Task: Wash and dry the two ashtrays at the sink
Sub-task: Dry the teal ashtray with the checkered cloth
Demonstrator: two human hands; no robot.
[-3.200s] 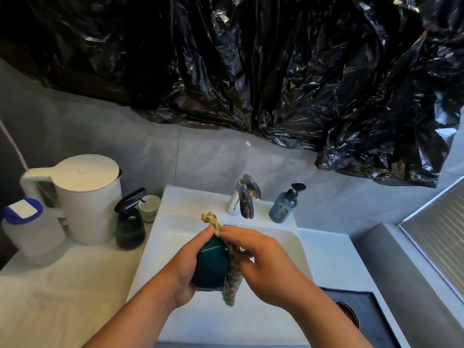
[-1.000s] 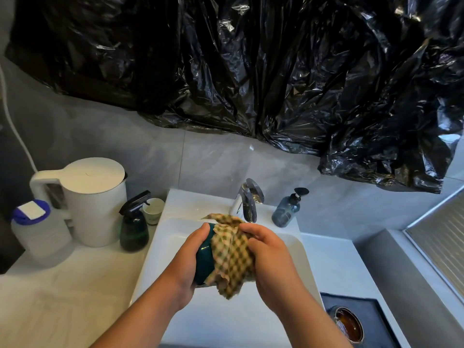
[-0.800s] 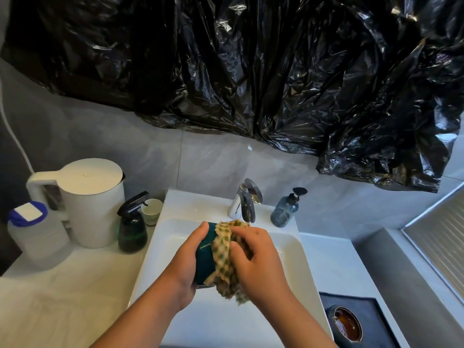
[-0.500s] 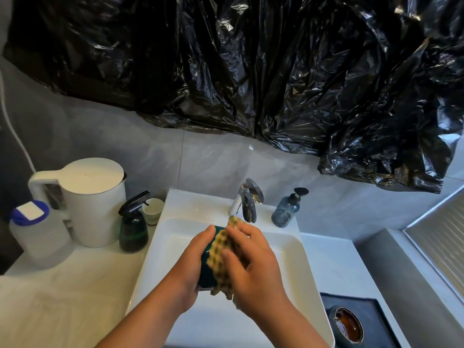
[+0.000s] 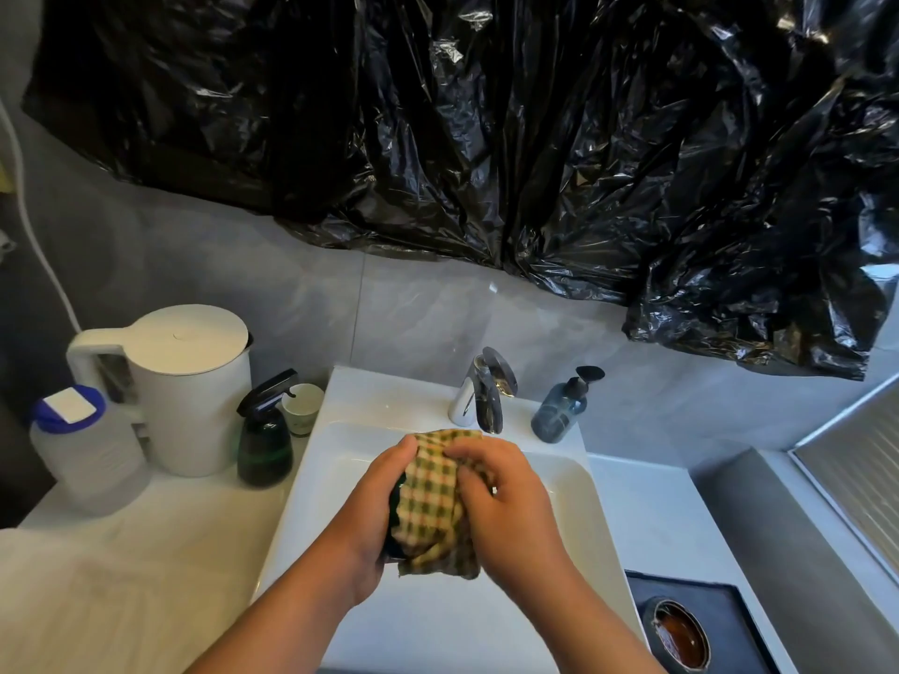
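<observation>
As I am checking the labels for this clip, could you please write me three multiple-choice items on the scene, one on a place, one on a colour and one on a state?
1. Where does the amber ashtray stand?
A. on the windowsill
B. on the dark tray right of the sink
C. beside the white jug

2. What colour is the cloth?
A. plain white
B. plain blue
C. yellow-green check

3. What state is the green ashtray in?
A. held up over the sink, with the cloth over it
B. lying flat in the sink
C. standing on the counter

Answers:
1 B: it sits on the tray at lower right.
2 C: the check pattern shows between the hands.
3 A: the left hand grips it and the right hand holds the cloth against it.
</observation>
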